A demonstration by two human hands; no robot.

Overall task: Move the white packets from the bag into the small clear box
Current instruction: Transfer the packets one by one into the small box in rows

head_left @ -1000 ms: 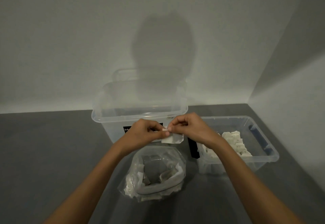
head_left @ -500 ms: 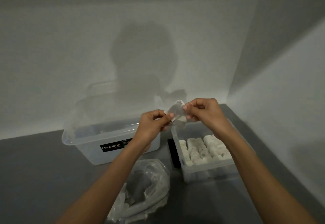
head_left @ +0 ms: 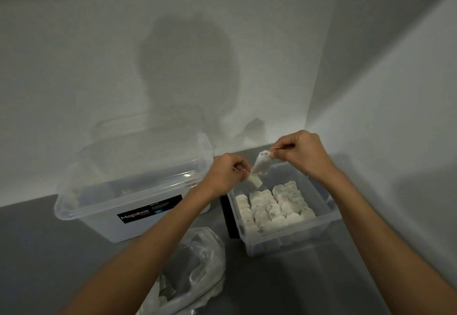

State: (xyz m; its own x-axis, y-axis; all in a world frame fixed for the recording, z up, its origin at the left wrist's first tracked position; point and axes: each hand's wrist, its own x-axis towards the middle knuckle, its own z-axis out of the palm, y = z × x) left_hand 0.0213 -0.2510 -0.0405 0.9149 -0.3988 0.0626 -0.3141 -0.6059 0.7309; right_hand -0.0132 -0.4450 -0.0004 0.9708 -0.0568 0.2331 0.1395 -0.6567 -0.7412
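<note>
- A dark grey surface (head_left: 49,260) runs into a corner of pale walls
- A large clear lidded box (head_left: 138,198), labelled "Megabox", stands at back left
- A small clear box (head_left: 284,243) sits just to its right
- A crumpled clear bag (head_left: 200,262) lies in front of both

Your left hand (head_left: 226,173) and right hand (head_left: 300,152) each pinch an end of a white packet (head_left: 262,166), stretched between them above the far left corner of the small clear box (head_left: 296,240). Your right hand holds the higher end. Rows of white packets (head_left: 272,208) fill the box. The crumpled bag (head_left: 205,260) lies on the grey table (head_left: 49,253) beneath your left forearm. A lidded large clear box (head_left: 138,191) labelled Megabox stands left of the small one.
</note>
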